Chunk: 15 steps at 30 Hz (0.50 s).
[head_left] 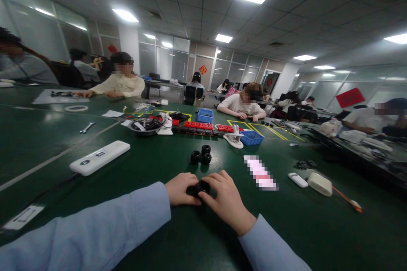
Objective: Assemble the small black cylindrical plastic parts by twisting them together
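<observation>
Close in front of me, both hands grip a small black part that looks like a toy wheel [203, 186]. My left hand [182, 189] is closed on its left side, thumb low and fingers curled over. From the right, my right hand [225, 198] pinches the same part between thumb and fingers, covering some of it. Just beyond my hands, several similar black wheels [206, 149] stand clustered on the green table [152, 156]. Their fine detail is too small to make out.
A white power strip [100, 157] lies left, a wrench [87, 127] behind it. Farther back are a metal bowl [144, 129], red sockets [199, 125] and blue bins [252, 137]. To my right lie a pixelated pink phone-shaped item [260, 172] and a cream case [319, 184]. People sit opposite.
</observation>
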### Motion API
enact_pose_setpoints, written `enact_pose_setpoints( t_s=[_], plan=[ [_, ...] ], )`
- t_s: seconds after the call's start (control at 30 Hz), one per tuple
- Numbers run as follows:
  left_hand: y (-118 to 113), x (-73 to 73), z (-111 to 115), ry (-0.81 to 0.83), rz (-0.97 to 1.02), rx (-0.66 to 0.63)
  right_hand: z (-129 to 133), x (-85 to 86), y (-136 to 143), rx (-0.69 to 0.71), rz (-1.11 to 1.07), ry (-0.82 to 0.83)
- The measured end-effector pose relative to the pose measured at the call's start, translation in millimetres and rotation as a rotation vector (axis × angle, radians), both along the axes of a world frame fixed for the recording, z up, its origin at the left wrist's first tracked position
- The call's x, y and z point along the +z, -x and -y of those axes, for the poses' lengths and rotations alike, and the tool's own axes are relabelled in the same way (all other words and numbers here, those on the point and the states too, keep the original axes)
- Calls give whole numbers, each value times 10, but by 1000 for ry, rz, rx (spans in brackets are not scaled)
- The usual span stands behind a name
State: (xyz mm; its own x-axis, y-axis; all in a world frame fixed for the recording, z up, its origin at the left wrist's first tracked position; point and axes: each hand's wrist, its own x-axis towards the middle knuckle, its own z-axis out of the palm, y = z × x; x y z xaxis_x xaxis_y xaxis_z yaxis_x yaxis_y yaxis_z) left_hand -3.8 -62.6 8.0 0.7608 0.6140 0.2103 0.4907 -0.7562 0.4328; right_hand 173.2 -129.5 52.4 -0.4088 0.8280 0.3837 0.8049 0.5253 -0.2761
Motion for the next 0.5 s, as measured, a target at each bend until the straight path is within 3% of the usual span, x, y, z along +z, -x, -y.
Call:
enact_pose_setpoints(
  t_s=[0.5],
  plan=[
    [-4,-1,-1,6,25,-26,5,-16,17,92,-34,-3]
  ],
)
